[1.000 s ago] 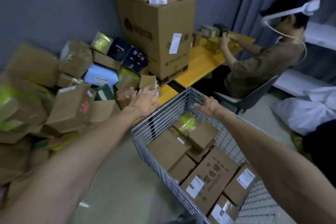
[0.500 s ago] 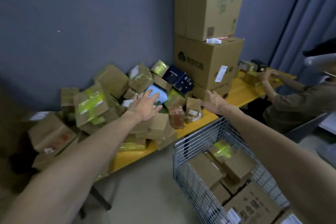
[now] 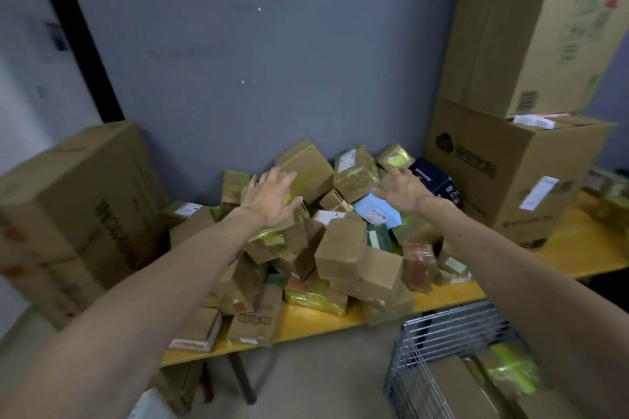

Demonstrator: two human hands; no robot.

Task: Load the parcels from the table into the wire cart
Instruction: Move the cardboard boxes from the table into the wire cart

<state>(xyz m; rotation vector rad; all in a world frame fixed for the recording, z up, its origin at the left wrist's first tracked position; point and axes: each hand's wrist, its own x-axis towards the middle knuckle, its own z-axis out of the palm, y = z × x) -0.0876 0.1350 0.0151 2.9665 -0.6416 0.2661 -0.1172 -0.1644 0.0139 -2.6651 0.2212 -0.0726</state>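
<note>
A heap of brown cardboard parcels [image 3: 343, 245], some wrapped in yellow tape, is piled on the yellow table [image 3: 306, 320] against the grey wall. My left hand [image 3: 272, 199] is stretched out over the left top of the heap with spread fingers and holds nothing. My right hand [image 3: 403, 190] reaches over the right top of the heap above a light blue parcel [image 3: 377, 211], fingers spread and empty. The wire cart [image 3: 439, 343] stands at the bottom right with several parcels inside.
Two big cartons [image 3: 510, 167] are stacked on the table's right end. Another large carton [image 3: 78, 214] stands at the left. A dark blue box [image 3: 439, 182] lies next to the right hand. Grey floor shows under the table.
The view has swung left and up toward the heap. Both hands have moved forward from near the cart to above the top of the pile. The seated person has left the view.
</note>
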